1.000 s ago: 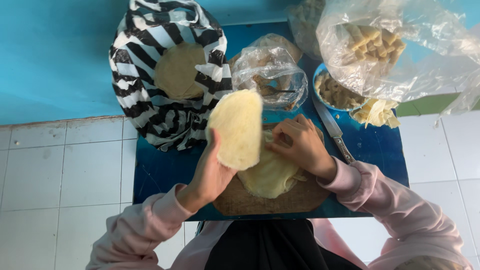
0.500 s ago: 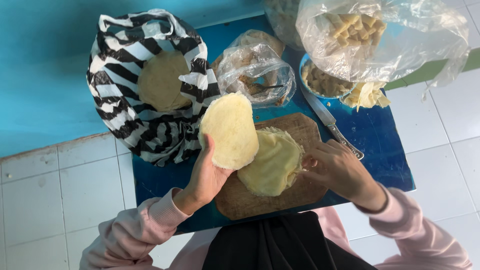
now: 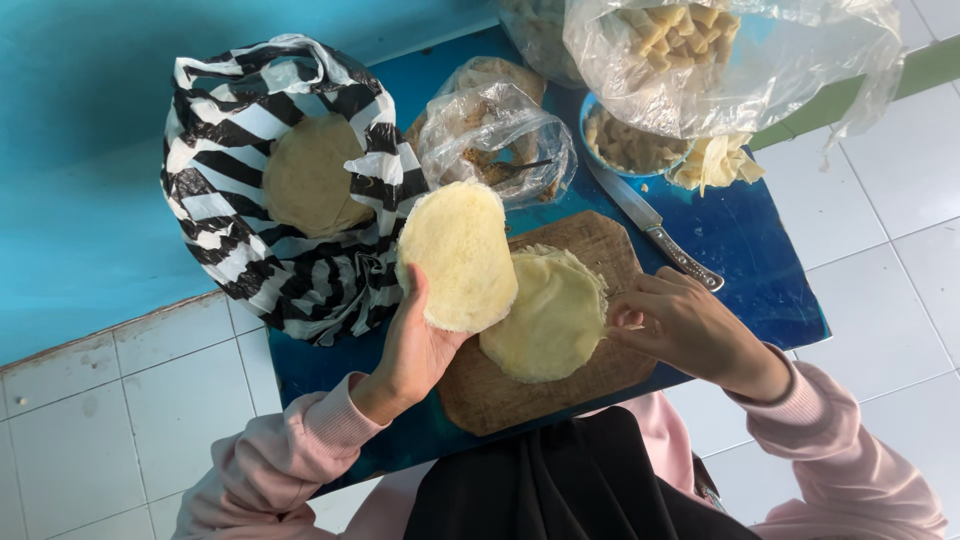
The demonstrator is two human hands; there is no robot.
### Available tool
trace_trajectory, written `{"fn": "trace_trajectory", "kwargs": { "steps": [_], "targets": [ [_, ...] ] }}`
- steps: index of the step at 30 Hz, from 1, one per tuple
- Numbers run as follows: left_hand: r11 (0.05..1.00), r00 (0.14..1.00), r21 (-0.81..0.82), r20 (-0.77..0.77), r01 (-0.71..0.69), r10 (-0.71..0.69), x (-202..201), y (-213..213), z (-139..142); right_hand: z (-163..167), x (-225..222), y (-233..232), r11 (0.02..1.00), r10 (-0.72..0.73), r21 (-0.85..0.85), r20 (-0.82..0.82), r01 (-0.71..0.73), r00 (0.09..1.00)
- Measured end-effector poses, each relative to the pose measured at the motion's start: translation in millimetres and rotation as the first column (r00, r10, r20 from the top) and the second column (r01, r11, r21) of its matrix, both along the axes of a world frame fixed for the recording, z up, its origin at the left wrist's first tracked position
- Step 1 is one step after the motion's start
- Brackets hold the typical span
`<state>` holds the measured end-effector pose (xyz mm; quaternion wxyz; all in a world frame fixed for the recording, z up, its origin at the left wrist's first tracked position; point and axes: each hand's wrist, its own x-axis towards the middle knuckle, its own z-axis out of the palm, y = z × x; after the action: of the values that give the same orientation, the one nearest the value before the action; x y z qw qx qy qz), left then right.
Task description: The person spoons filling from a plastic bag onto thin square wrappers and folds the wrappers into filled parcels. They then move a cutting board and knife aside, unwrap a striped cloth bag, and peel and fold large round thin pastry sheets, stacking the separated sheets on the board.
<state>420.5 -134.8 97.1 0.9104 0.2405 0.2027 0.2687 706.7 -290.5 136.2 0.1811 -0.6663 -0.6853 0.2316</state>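
My left hand [image 3: 412, 345] holds up a round, pale yellow flat cake [image 3: 457, 253], tilted above the left end of a round wooden cutting board [image 3: 590, 240]. A stack of the same flat cakes [image 3: 545, 315] lies on the board. My right hand [image 3: 685, 325] rests at the stack's right edge, fingertips pinching the rim of the top cake. A knife [image 3: 650, 222] with a metal handle lies just beyond my right hand, on the blue table [image 3: 760, 245].
A black-and-white striped bag [image 3: 250, 260] holding more flat cakes stands at the left. Clear plastic bags [image 3: 495, 130] with brown pieces sit behind the board. A large clear bag of cut yellow pieces [image 3: 720, 50] hangs over a bowl [image 3: 625, 145]. White floor tiles surround the table.
My right hand slid from on top of the stack to its right edge. My left hand kept the lifted cake up, barely shifting. The camera view moved slightly.
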Motion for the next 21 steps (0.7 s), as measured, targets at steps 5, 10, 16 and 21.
{"fn": "trace_trajectory", "kwargs": {
  "steps": [5,10,16,21],
  "targets": [
    [1.0,1.0,-0.016,-0.016,-0.007,0.007,-2,-4,6,13,-4,0,0.993,0.009,-0.121,0.068,-0.001,0.998],
    [0.998,0.999,-0.06,0.04,-0.015,0.018,0,-13,28,52,7,-4,0.999,-0.029,0.022,0.307,0.024,0.951],
    [0.983,0.969,0.149,0.206,0.107,-0.137,19,-39,67,77,19,30,0.768,0.167,0.621,0.038,-0.155,0.985],
    [0.977,0.976,0.198,0.181,0.081,-0.117,49,-50,76,79,33,68,0.997,-0.07,-0.078,-0.762,0.016,0.643]
  ]
}}
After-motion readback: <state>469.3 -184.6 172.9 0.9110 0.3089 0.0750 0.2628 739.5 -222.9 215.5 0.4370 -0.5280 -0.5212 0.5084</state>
